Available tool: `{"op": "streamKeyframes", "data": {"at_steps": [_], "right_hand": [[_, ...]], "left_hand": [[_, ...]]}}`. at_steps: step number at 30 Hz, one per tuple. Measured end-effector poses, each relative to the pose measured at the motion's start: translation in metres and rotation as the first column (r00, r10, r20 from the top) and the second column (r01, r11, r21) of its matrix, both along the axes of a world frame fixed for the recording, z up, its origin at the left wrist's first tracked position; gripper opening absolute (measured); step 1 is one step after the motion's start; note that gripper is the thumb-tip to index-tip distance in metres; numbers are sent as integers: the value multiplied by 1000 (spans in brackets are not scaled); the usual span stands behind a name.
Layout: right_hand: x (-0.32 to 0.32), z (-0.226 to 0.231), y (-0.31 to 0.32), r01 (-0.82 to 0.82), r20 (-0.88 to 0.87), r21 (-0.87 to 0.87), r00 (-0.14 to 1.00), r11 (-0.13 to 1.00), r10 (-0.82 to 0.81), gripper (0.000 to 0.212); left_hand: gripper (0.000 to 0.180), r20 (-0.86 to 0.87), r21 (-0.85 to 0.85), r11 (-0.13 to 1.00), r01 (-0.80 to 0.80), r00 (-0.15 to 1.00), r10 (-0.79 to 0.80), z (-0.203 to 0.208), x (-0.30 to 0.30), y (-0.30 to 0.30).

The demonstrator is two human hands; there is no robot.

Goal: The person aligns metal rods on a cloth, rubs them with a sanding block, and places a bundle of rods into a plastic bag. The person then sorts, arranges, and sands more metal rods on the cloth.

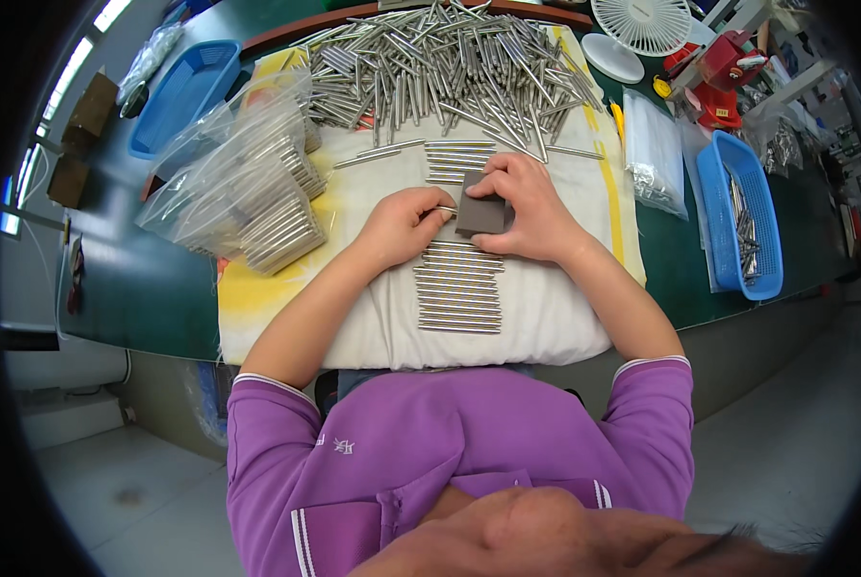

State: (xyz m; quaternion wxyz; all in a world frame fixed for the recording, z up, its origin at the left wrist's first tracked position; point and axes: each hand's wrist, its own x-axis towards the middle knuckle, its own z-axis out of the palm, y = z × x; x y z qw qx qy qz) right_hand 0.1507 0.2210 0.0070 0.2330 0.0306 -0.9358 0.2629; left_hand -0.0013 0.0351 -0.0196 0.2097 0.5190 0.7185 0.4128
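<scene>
My right hand [529, 210] is closed around a dark grey-brown rectangular block [481, 213], thumb at its near edge and fingers over its far edge. Just left of the block, my left hand [404, 226] pinches the end of a thin metal rod [444, 209]. The rod's other end is hidden at the block. Nearer to me, a row of shiny metal rods [459, 298] lies side by side on the white cloth [556, 317]. Beyond the block, a second row of rods [457, 154] lies in the same direction, partly covered by my right hand.
A big heap of loose rods [450, 67] covers the far cloth. Clear bags of rods [277, 226] lie at left, with a blue tray [185, 91] behind. At right are a plastic-wrapped pack [654, 144], a blue basket [767, 231] holding rods, and a white fan [642, 21].
</scene>
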Motion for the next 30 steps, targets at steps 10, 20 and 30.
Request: {"op": "streamKeyframes", "data": {"at_steps": [10,20,30], "right_hand": [[4,-2,-2,-44,-17,-58,999,997,43,52],[0,-1,-4,-73,4,-33,997,997,74,49],[5,5,-9,-101,38,-22,994,995,102,50]], "left_hand": [[11,-19,-30,1000,-9,1000,8,5,1,0],[11,15,-17,1000,-13,1000,13,0,-2,2],[10,-1,-26,999,-38,999,38,2,2,0]]}}
